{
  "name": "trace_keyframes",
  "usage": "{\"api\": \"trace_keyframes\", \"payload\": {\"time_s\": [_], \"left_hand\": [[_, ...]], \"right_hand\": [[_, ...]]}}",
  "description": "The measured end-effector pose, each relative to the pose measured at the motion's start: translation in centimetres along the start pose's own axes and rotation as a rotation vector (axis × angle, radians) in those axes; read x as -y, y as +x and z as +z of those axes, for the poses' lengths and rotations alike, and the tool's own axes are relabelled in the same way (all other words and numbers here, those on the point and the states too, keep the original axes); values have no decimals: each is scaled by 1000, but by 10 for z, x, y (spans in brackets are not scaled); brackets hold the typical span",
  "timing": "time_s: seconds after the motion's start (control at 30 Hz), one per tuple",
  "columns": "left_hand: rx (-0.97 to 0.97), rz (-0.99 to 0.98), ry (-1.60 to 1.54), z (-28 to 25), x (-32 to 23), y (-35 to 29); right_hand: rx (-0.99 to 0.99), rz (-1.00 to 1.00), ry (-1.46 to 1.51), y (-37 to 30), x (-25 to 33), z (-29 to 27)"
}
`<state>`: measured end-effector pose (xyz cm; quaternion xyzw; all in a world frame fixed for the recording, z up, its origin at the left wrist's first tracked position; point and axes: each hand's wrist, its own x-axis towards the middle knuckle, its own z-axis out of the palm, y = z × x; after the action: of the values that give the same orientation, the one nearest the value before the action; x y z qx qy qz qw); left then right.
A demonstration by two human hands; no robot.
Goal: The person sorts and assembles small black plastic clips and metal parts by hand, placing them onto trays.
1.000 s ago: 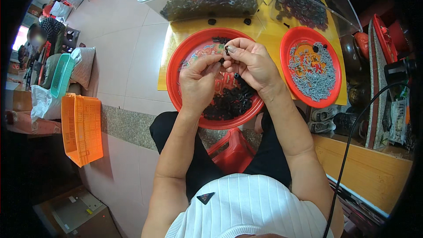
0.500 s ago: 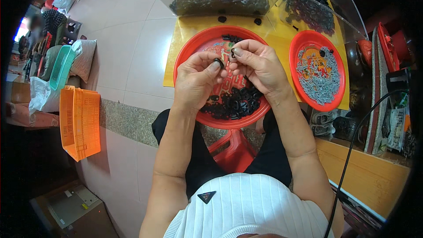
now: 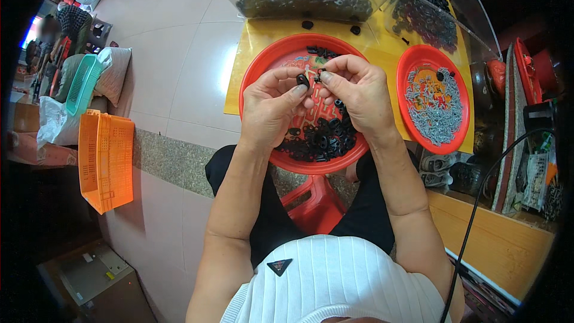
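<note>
Head view: two bare hands over a larger round red tray, each with a black part pinched between thumb and fingers. The left hand grips a black oval part; the right hand grips a small black part. Principal relation: the small black part lies just to the right of the oval one and at nearly the same level, with a narrow gap apparently between them. The oval's long axis appears to slant from far left to near right; that of the small part is too small to tell. Both are held above the tray, inside its rim.

Count of things: held parts, two, one per hand. Red trays, two: the larger appears to project past the near edge of the yellow worktop, close to its left corner; the smaller red tray lies by the right edge, bearing grey screws too many to count and one dark piece. The heap of black parts at the larger tray's near rim is likewise uncountable. Clear boxes, two, stand toward the worktop's far edge. Loose black pieces before them, three: two roundish, one small and narrow.
</note>
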<state>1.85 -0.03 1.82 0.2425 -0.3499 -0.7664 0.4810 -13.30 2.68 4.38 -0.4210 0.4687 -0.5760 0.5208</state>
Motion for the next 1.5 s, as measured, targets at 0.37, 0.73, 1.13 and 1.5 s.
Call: {"api": "trace_keyframes", "payload": {"time_s": [0.37, 0.73, 1.13, 1.5], "left_hand": [[-5, 21, 62, 4, 1, -2], [-6, 34, 129, 6, 1, -3], [-46, 34, 172, 6, 2, -3], [-19, 36, 154, 6, 5, -2]], "right_hand": [[0, 3, -69, -2, 3, 0], [-1, -7, -112, -2, 2, -1], [-12, -27, -112, -2, 2, 1], [9, -3, -54, -6, 6, 6]]}}
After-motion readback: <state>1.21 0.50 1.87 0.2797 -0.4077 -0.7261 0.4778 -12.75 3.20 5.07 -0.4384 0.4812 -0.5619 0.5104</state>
